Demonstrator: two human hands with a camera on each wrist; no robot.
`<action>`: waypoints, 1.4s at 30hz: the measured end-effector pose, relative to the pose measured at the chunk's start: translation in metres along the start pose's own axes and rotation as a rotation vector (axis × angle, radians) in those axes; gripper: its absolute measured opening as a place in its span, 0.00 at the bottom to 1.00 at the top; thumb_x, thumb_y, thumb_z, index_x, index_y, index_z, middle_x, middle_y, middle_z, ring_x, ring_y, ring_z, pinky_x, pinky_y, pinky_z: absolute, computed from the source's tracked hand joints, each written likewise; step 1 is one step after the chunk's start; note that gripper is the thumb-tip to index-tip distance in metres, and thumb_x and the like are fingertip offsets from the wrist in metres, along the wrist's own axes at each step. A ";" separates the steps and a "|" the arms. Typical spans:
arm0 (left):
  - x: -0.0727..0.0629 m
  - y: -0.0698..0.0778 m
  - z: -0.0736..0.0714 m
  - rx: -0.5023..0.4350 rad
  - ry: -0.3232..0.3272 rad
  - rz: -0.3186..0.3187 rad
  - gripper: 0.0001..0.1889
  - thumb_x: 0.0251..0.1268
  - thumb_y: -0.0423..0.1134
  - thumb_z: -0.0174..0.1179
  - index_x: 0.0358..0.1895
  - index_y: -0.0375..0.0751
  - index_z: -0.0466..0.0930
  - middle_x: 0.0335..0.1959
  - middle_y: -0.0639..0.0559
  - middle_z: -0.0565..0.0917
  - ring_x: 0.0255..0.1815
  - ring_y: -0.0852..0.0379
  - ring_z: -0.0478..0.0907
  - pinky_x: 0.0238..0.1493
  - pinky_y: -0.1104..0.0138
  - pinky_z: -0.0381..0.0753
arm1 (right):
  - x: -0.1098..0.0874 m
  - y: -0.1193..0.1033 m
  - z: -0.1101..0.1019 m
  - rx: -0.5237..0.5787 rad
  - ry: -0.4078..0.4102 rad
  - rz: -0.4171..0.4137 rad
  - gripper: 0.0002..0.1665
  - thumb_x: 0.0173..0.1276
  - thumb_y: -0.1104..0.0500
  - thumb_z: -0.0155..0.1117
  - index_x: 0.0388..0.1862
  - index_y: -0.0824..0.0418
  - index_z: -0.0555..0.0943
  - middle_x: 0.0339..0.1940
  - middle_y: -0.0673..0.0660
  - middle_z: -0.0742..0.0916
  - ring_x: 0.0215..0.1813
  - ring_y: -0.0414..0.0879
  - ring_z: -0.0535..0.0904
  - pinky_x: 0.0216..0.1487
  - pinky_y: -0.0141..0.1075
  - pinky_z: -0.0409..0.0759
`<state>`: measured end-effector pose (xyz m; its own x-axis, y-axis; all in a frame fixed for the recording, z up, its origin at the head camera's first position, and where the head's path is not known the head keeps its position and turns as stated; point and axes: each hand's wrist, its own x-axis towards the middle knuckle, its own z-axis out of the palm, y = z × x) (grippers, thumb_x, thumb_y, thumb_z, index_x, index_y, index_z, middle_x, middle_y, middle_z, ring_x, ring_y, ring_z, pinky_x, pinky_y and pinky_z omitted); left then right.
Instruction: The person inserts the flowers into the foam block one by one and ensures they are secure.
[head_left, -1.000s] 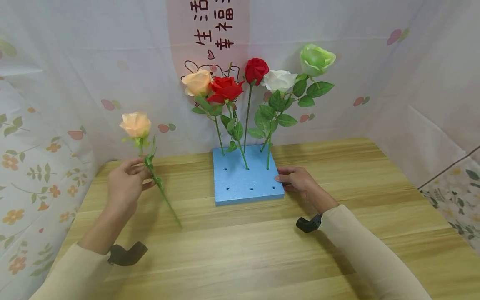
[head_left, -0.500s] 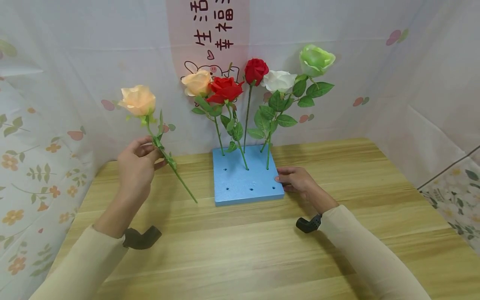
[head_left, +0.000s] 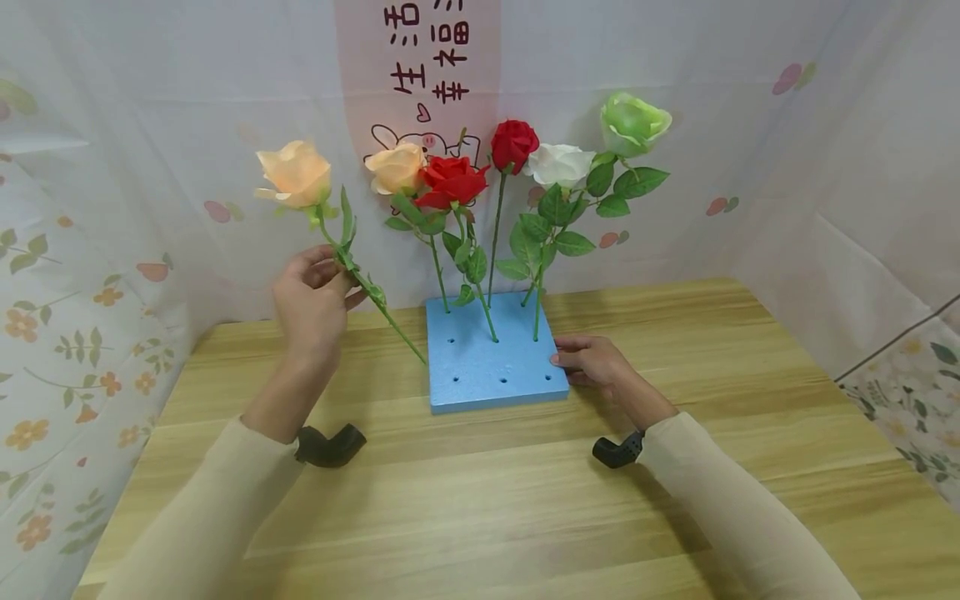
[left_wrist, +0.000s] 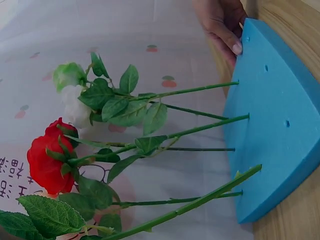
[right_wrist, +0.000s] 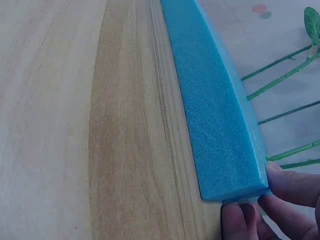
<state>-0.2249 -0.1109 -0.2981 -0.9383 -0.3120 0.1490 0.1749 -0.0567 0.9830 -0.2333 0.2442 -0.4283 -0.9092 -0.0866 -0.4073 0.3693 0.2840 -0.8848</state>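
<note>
My left hand pinches the stem of a peach artificial rose, which leans with its bloom up and left. The lower stem tip overlaps the left edge of a blue foam board in the head view; the left wrist view shows the stem slanting toward the board's top. At the board's right edge, my right hand grips the side, thumb on the upper face. Standing in the board are another peach rose, two red roses, a white rose and a green rose.
Several small holes show in the board's front and left part. The wooden table extends around it. Behind hangs a patterned cloth, close to the blooms.
My left hand has carried the peach rose right and upward, bringing its stem tip from over the table to the board's left edge. The right hand and the board stay in place.
</note>
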 end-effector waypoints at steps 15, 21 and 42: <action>0.007 -0.017 0.035 0.044 0.119 0.082 0.10 0.67 0.28 0.56 0.50 0.37 0.75 0.34 0.51 0.78 0.36 0.57 0.81 0.38 0.66 0.86 | 0.000 0.001 0.000 -0.015 0.002 -0.009 0.32 0.70 0.58 0.62 0.71 0.63 0.68 0.64 0.64 0.77 0.56 0.50 0.78 0.59 0.43 0.78; 0.010 -0.024 0.042 0.030 0.134 0.067 0.12 0.67 0.28 0.55 0.52 0.37 0.74 0.35 0.51 0.76 0.35 0.57 0.78 0.39 0.66 0.85 | 0.000 0.002 0.000 -0.016 0.002 -0.012 0.32 0.70 0.57 0.62 0.71 0.63 0.68 0.64 0.64 0.77 0.57 0.50 0.78 0.60 0.44 0.78; 0.012 -0.049 0.064 0.059 0.160 0.103 0.14 0.61 0.24 0.57 0.49 0.38 0.77 0.31 0.50 0.79 0.31 0.55 0.78 0.38 0.61 0.84 | 0.001 0.003 0.000 0.001 -0.002 -0.001 0.33 0.70 0.57 0.63 0.71 0.62 0.68 0.64 0.64 0.77 0.60 0.53 0.76 0.62 0.45 0.76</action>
<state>-0.2636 -0.0513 -0.3377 -0.8564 -0.4600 0.2344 0.2452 0.0371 0.9688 -0.2332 0.2449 -0.4320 -0.9093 -0.0892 -0.4066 0.3682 0.2831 -0.8856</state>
